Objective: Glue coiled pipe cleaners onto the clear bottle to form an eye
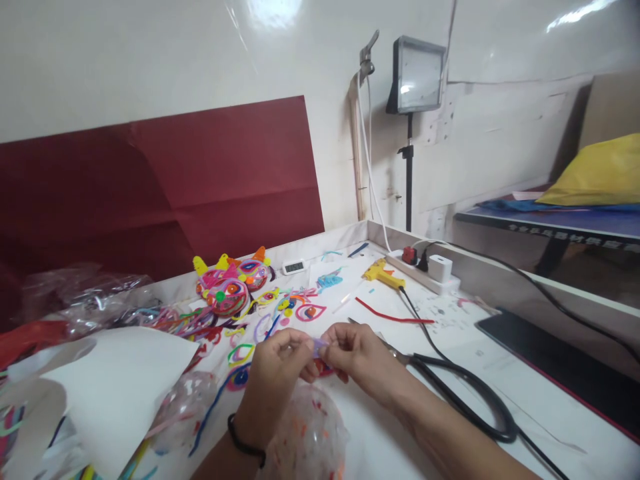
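in the head view, both forearms come in from the bottom edge and lean toward each other, so the hands meet near the middle, just above the white table [370, 430]. the left hand [283, 360] reaches up from the lower left, its back turned partly toward the camera, fingers curled inward and thumb pressed forward; a black band [245, 440] circles its wrist. the right hand [353, 350] comes from the lower right on a long bare forearm, wrist fairly straight, knuckles raised and fingers bent. the thumbs and fingers of both hands pinch a small purple piece [319, 345] between them, with the fingertips almost touching. something red and dark shows just below the piece, partly hidden by the fingers; whether they touch it i cannot tell. a clear balloon [310, 433] with red and orange bits sits beneath the hands, between the forearms. left of the left hand are a blue fuzzy strip [213, 407] and a large white sheet [120, 387]. beyond the hands lie colourful eye shapes [311, 312] and decorated round figures [233, 293]. past the right hand lie scissors [399, 357], partly hidden by it, a red strip [395, 316] and, farther back, a yellow glue gun [383, 274].
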Available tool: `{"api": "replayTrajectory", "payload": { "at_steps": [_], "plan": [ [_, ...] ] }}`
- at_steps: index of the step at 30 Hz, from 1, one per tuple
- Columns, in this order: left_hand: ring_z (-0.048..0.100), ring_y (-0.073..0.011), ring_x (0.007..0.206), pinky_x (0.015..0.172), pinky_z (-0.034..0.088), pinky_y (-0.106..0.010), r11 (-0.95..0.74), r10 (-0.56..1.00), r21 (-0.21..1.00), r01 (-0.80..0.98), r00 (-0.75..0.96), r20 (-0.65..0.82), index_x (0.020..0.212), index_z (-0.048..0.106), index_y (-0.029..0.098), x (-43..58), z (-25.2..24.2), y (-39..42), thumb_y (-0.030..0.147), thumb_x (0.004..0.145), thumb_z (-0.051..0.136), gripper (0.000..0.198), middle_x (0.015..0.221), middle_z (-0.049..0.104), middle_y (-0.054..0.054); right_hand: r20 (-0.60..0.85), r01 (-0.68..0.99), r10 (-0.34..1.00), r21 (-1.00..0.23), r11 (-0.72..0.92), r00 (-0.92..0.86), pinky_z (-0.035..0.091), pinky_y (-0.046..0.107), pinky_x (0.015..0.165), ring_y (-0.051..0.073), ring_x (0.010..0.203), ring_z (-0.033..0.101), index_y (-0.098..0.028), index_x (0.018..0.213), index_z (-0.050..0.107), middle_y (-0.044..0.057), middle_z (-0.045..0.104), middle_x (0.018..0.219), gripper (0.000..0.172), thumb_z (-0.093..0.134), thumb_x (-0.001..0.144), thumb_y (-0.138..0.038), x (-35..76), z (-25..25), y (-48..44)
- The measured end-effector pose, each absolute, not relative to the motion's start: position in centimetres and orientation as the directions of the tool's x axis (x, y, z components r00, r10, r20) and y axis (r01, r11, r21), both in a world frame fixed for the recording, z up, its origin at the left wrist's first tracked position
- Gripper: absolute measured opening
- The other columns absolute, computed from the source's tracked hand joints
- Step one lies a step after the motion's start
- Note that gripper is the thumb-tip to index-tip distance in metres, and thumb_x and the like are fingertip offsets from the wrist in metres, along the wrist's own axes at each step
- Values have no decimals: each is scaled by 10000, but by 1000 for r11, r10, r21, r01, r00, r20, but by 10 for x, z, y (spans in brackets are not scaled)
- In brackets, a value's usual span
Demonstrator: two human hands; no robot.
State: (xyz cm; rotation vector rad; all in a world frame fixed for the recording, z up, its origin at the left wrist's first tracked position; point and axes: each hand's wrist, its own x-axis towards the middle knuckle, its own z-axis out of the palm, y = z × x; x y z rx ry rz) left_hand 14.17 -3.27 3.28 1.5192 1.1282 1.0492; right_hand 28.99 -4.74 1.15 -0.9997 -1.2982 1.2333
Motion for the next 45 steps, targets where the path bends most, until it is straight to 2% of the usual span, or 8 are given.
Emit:
{"api": "replayTrajectory", "payload": {
  "at_steps": [6,11,18,21,24,31,38,45],
  "plan": [
    [566,-121,397,435,455,-197,-194,970,949,249,191,149,658,640,181,140,26,-28,269,674,660,92,425,613,45,197,37,980,-979,199,-39,249,235,476,85,503,364,-177,592,556,-56,468,521,82,607,654,-192,289,11,-51],
    [579,-131,411,449,473,-212,-171,976,952,255,178,127,681,628,184,139,27,-27,324,672,654,143,432,617,38,188,-32,980,-982,187,-70,335,237,484,98,506,425,-162,705,605,-39,521,562,176,636,699,-334,291,13,-47],
    [560,-123,438,431,443,-205,-123,954,953,277,298,36,678,630,160,136,43,-37,402,721,636,246,487,623,6,196,-41,974,-980,192,-116,318,235,477,88,484,405,-173,630,580,-47,495,526,208,647,713,-352,293,13,-49],
    [534,-112,421,417,420,-198,-109,959,951,290,284,23,679,628,153,130,41,-40,395,708,663,246,474,606,12,186,-34,971,-982,183,-148,326,238,478,96,492,413,-167,698,620,-40,508,552,244,648,732,-407,291,14,-50],
    [581,-125,476,484,475,-222,-92,971,959,269,235,28,707,611,162,126,36,-44,420,729,644,261,515,623,10,164,-27,970,-986,162,-181,340,244,464,104,488,422,-164,748,637,-29,526,581,304,634,734,-467,290,13,-51],
    [604,-131,494,515,494,-232,-72,967,962,262,254,3,780,601,171,126,30,-52,409,753,618,240,533,639,14,166,63,964,-981,182,-210,337,237,486,102,508,430,-169,675,622,-27,540,568,164,589,771,-297,289,9,-52],
    [615,-153,506,503,485,-240,-121,965,922,368,263,22,701,608,177,117,22,-52,411,782,568,251,535,637,-2,216,169,954,-953,252,-206,343,232,497,105,521,451,-169,710,657,-34,554,573,119,608,763,-264,284,-1,-51],
    [537,-155,472,488,381,-247,-314,948,796,518,211,237,688,630,220,114,16,-56,401,799,562,223,500,578,28,445,451,870,-746,491,-212,327,251,579,124,608,483,-191,630,616,-26,547,633,145,552,652,-62,280,10,-62]
  ]
}}
